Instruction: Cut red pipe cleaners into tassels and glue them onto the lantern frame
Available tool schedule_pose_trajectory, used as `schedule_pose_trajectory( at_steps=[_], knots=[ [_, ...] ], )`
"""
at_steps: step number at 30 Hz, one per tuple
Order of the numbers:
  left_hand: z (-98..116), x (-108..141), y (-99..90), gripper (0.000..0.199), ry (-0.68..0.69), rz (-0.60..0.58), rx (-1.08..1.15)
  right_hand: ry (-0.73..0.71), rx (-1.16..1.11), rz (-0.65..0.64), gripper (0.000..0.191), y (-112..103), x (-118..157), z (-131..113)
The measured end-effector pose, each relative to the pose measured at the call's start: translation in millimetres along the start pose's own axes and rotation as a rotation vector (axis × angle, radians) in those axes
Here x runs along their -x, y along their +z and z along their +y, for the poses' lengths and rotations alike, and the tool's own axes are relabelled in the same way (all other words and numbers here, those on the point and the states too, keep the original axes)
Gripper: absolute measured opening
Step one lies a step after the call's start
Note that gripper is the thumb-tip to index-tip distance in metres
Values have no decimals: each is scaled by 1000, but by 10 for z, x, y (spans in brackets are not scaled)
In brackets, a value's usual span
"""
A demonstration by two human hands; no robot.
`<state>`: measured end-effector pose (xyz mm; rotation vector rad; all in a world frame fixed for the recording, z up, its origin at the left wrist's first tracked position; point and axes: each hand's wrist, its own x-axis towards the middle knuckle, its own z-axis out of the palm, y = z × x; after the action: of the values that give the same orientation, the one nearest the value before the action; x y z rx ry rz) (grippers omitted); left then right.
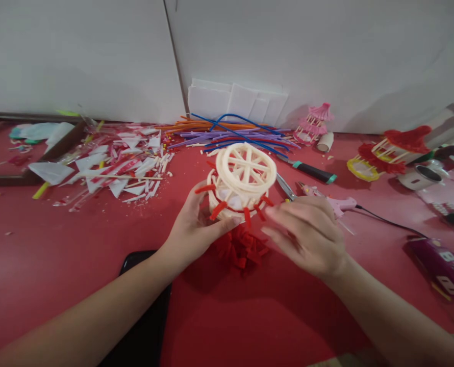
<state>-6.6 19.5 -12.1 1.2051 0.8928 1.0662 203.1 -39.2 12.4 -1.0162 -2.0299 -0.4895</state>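
A round cream pipe-cleaner model (pixel 246 165) with a spoked wheel-like top is held above the table. Short red pipe-cleaner pieces (pixel 218 210) stick out around its lower ring. My left hand (pixel 196 224) grips it from the left and below, thumb along the front edge. My right hand (pixel 307 232) is beside its right side, thumb and fingers a little apart, fingertips close to the red pieces; I cannot make out anything between them. Beneath the model lies a heap of cut red pipe-cleaner pieces (pixel 242 250).
Behind lie coloured pipe cleaners (pixel 230 135), white sheets (pixel 236 102) and a green-black handled tool (pixel 314 172). Scraps (pixel 123 163) cover the left. A pink glue gun (pixel 342 204), its cord, and red-yellow (pixel 387 150) and pink models (pixel 314 122) stand right. A black phone-like slab (pixel 143 316) lies front left.
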Motion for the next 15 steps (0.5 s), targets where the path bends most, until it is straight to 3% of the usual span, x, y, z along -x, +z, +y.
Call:
schedule_pose_trajectory(
  at_steps=[3,5,7,11,13,15],
  knots=[
    [-11,-11,1,51,23,64,12,150,110,16,52,-105,33,317],
    [-14,-25,2,57,47,93,29,318,232,-93,56,-210,171,638],
    [-6,-40,6,60,62,104,39,395,340,-202,57,-320,406,980],
    [21,-54,16,55,48,109,60,396,283,-314,46,-452,886,1481],
    [23,-52,7,54,53,112,70,366,154,-372,37,-462,992,1592],
    [13,-45,-13,52,63,110,75,401,133,-313,25,-453,985,1618]
  ],
)
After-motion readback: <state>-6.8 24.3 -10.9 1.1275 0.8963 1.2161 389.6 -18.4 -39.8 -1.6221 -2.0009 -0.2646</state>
